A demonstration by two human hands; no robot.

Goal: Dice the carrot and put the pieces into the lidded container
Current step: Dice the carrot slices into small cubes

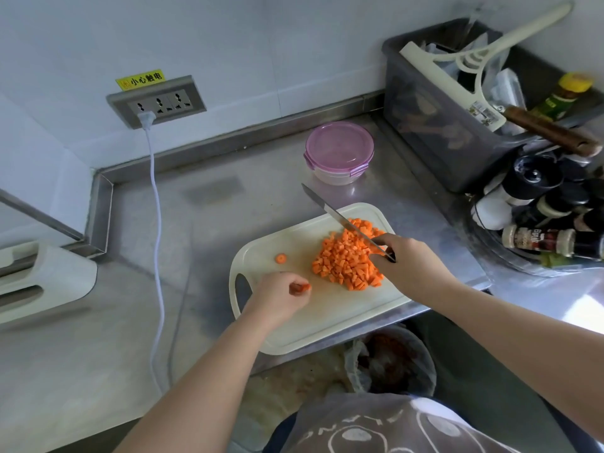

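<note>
Mid-frame, right hand (pixel 405 263) grips knife (pixel 340 220), left hand (pixel 281 297) pinches carrot stub (pixel 300 288); diced carrot (pixel 349 256) (light, loose) likely needs scooping.

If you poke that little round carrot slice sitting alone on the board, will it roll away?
Probably not: the carrot slice lies flat on the cutting board, so it would likely slide. It looks small and thin, so probably very light.

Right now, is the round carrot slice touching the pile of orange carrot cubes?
Apart. Head view shows bare white cutting board between the round carrot slice and the orange cube pile.
</note>
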